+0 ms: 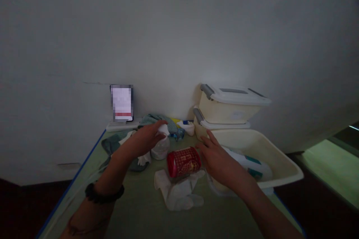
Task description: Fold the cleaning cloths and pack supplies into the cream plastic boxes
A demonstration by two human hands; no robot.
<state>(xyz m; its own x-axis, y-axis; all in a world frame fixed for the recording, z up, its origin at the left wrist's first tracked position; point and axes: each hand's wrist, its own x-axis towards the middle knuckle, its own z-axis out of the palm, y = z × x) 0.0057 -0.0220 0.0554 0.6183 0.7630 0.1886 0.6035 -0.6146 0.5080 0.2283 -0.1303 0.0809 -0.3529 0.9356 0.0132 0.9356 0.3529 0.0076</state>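
Observation:
My left hand (147,137) is closed around the white top (163,130) of a small clear container (160,150) standing on the table. Whether the white part is a cap or a spray head is hard to make out. Just right of it, a red can (184,161) with gold print lies on its side. A crumpled white tissue (179,194) is spread in front of and partly under the can. My right hand (217,158) has its fingers spread near the can's right end, between the can and a cream basin (280,157).
In the basin lies a white-and-green package (252,164). Two lidded storage boxes (228,110) are stacked behind it. A phone (122,102) stands upright at the back left. Grey-green cloth (112,143) lies left of my left hand, and a white bottle (188,127) lies near the wall.

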